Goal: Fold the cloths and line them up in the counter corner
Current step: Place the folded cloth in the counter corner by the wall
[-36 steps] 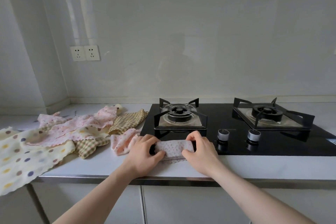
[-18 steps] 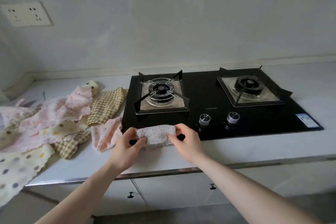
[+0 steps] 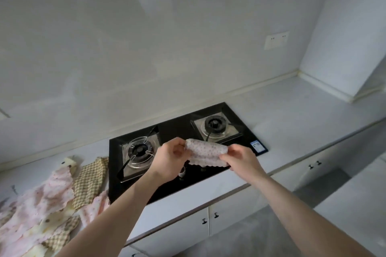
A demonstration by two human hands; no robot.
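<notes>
Soft, thin fabric in pale pink with small dots: the folded cloth (image 3: 206, 153) hangs in the air above the front edge of the gas hob (image 3: 177, 131), held between my two hands. My left hand (image 3: 171, 159) pinches its left end with curled fingers and thumb; my right hand (image 3: 240, 159) pinches the right end the same way. The cloth spans the gap between the two grips, its scalloped lower hem sagging slightly below the line of my fingers.

Handling, as I judge it: the cloth is light and limp, with no stiffness of its own, so the fold will likely open if either end is let go too soon. It is best held at the two short ends, thumbs on top and fingers under all layers, as it is held now. It does not look slippery or fragile.

Unfolded cloths lie in a loose heap (image 3: 41, 204) on the white counter (image 3: 292, 115) to the left of the hob, among them a beige checked cloth (image 3: 89, 181) and pink floral ones. The counter corner (image 3: 298, 74) lies far right, well apart from the cloth in hand; carrying it there level, with both grips kept, seems the safest course.
</notes>
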